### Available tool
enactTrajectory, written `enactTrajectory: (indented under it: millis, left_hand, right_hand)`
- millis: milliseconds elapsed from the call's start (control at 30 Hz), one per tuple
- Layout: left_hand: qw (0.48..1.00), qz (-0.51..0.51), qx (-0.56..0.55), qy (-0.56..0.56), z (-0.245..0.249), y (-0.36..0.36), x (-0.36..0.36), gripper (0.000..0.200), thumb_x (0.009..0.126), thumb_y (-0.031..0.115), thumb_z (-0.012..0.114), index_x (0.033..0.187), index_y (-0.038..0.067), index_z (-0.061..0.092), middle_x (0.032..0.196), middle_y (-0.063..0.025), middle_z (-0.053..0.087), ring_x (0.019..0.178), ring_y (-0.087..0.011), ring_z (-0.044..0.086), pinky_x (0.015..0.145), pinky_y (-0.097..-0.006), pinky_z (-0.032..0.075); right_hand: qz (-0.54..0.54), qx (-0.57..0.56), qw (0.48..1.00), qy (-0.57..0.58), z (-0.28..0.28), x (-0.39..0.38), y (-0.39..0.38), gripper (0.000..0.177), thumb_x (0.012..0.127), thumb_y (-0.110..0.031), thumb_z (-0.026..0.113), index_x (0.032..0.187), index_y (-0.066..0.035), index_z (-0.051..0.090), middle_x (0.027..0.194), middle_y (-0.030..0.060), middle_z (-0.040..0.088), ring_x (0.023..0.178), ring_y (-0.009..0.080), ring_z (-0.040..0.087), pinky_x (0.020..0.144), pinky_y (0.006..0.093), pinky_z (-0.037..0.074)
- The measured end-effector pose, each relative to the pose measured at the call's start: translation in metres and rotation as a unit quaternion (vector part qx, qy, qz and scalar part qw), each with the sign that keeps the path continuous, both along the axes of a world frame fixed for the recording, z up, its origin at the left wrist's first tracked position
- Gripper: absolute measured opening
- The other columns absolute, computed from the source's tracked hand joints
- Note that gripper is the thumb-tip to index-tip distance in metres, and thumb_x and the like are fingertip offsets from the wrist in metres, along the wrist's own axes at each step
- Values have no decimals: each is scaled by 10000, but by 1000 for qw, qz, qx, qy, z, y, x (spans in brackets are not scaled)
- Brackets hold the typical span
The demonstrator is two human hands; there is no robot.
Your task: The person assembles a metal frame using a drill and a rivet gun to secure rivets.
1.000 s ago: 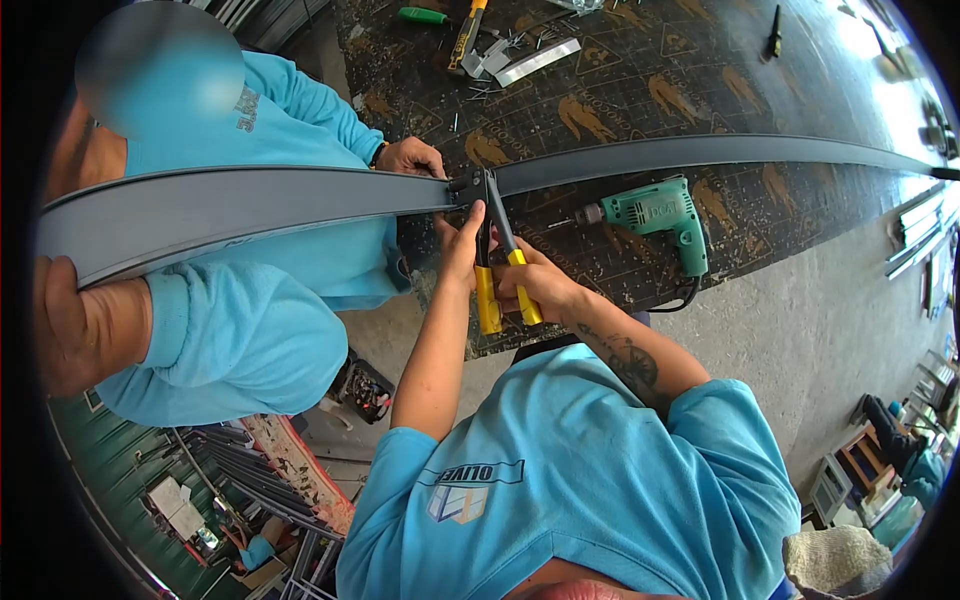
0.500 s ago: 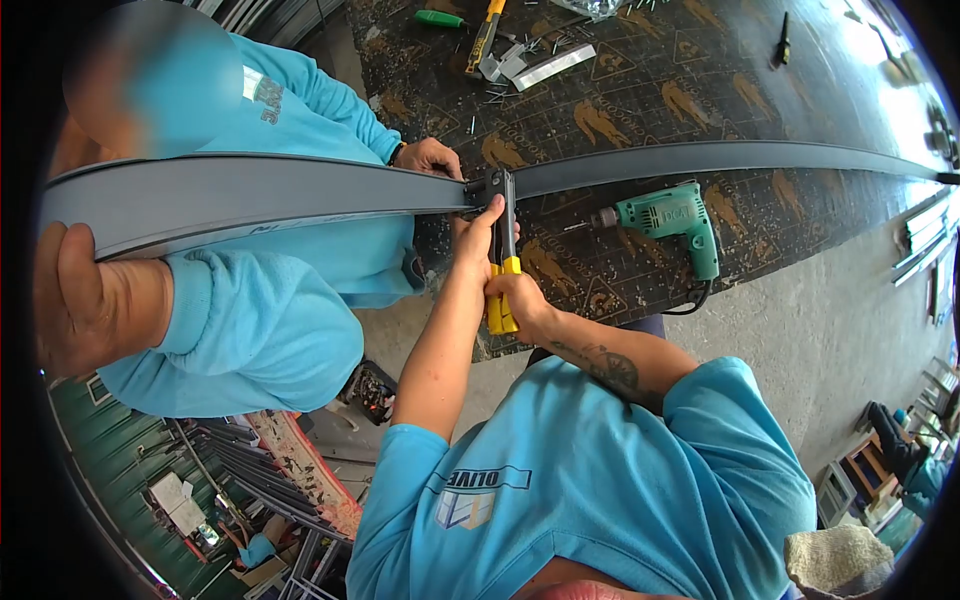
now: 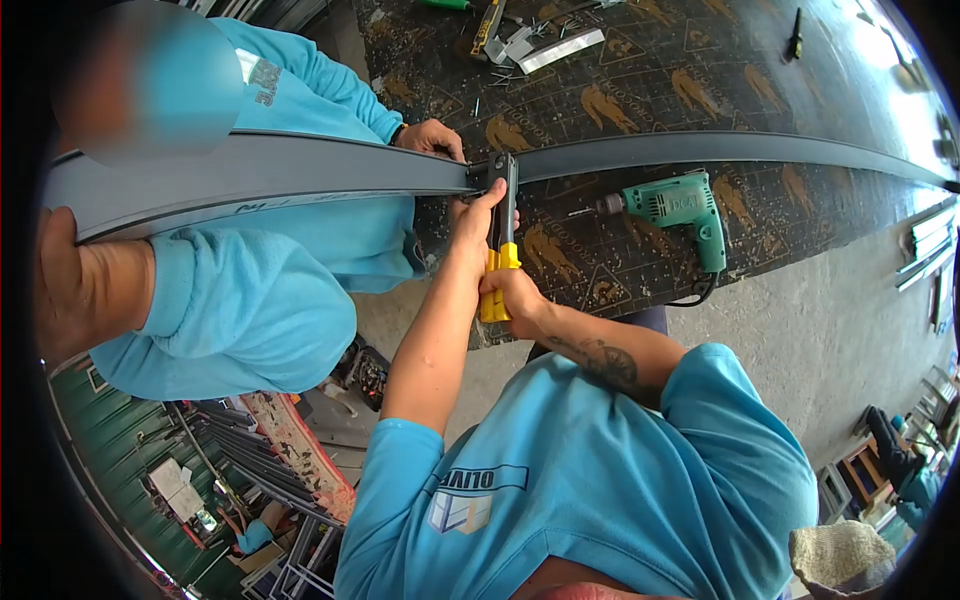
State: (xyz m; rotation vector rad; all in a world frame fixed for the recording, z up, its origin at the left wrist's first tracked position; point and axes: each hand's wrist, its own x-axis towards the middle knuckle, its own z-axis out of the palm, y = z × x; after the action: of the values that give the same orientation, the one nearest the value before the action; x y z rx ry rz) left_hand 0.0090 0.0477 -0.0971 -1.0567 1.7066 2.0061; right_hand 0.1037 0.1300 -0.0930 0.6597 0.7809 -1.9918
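My right hand point(image 3: 516, 299) is closed around the yellow handles of a plier-like hand tool point(image 3: 507, 215) with a long dark neck and head. Higher up, my left hand point(image 3: 477, 215) wraps the neck, its thumb laid along it near the head. The tool's head meets the grey metal profile point(image 3: 300, 165) where it joins a darker grey strip point(image 3: 700, 150) running right; the exact contact is hidden. A co-worker's hand point(image 3: 430, 138) touches the profile just left of the joint, and their other hand point(image 3: 90, 280) supports its left end.
A green power drill point(image 3: 680, 208) lies on the dark worktable point(image 3: 640, 100) just right of the tool. Behind are a yellow-and-black cutter point(image 3: 488, 28), a silver metal strip point(image 3: 562, 51) and scattered fasteners. A screwdriver-like tool point(image 3: 795, 36) lies far right.
The view has shifted slightly, so the profile, tool and hands sit a little higher in the frame. Both my hands keep the same hold; the yellow handles look closer together.
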Motion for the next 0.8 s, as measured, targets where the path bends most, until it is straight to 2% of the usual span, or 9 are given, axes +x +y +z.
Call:
enactTrajectory:
  millis: [33, 100, 233, 300, 500, 567, 667, 733, 800]
  left_hand:
    - [1000, -1, 0, 2, 2, 2, -3, 307, 783, 273, 777, 890, 47, 599, 754, -83, 649, 564, -174, 626, 489, -284, 535]
    - [999, 9, -30, -2, 12, 4, 0, 283, 800, 271, 763, 883, 51, 605, 746, -80, 648, 564, -169, 622, 487, -285, 528]
    - [999, 2, 31, -29, 3, -6, -1, 261, 799, 175, 755, 936, 55, 567, 725, -67, 645, 558, -176, 628, 478, -299, 534]
    - [1000, -17, -11, -21, 8, -6, 1, 265, 807, 226, 751, 917, 44, 594, 722, -69, 639, 571, -172, 629, 502, -296, 543]
    - [999, -26, -16, -15, 9, -1, -5, 300, 800, 273, 761, 872, 18, 623, 692, -80, 620, 574, -174, 625, 517, -297, 537]
    - [999, 1, -22, -25, -2, -5, 1, 297, 802, 274, 759, 874, 24, 617, 699, -76, 623, 573, -175, 626, 520, -296, 545]
    - [999, -9, 6, -40, 8, -3, 0, 265, 807, 260, 757, 888, 49, 619, 718, -40, 629, 560, -151, 609, 504, -290, 511]
    - [1000, -1, 2, -30, 6, -2, 1, 257, 807, 256, 756, 887, 53, 621, 722, -40, 632, 560, -149, 609, 507, -289, 507]
    - [1000, 11, -20, -9, 2, -1, 2, 225, 801, 224, 759, 875, 77, 605, 730, -61, 637, 548, -154, 622, 500, -293, 536]
  right_hand:
    - [-1, 0, 1000, 2, 3, -16, 14, 355, 715, -122, 592, 1052, -17, 560, 852, 119, 619, 734, 242, 612, 610, 322, 471]
    - [243, 29, 965, 98, 13, -46, 61, 410, 747, -117, 586, 1129, 26, 547, 942, 156, 637, 805, 259, 654, 604, 322, 493]
    - [121, -24, 992, -25, 30, -27, 79, 544, 794, -264, 575, 1255, 15, 500, 1075, 177, 637, 815, 282, 684, 555, 307, 496]
    - [69, -248, 963, -81, 4, 0, 38, 464, 779, -263, 585, 1178, -31, 543, 987, 140, 650, 775, 254, 665, 538, 289, 454]
    - [40, -6, 999, -11, 8, -5, 5, 397, 760, -252, 606, 1109, -67, 568, 935, 117, 657, 785, 220, 638, 641, 346, 472]
    - [198, 43, 976, 83, 21, -24, 36, 376, 801, -249, 580, 1109, -33, 575, 882, 104, 680, 713, 195, 660, 619, 322, 509]
    - [248, -55, 962, 97, 12, -50, 97, 432, 831, -233, 555, 1190, 5, 530, 1093, 164, 651, 951, 256, 651, 781, 385, 520]
    - [100, -163, 981, -14, 14, -34, 91, 455, 840, -254, 586, 1211, 1, 525, 1211, 172, 583, 1138, 288, 557, 911, 444, 458]
    - [29, -215, 973, -83, 12, -8, 49, 427, 834, -275, 561, 1182, -30, 530, 1160, 156, 577, 1074, 274, 552, 899, 458, 429]
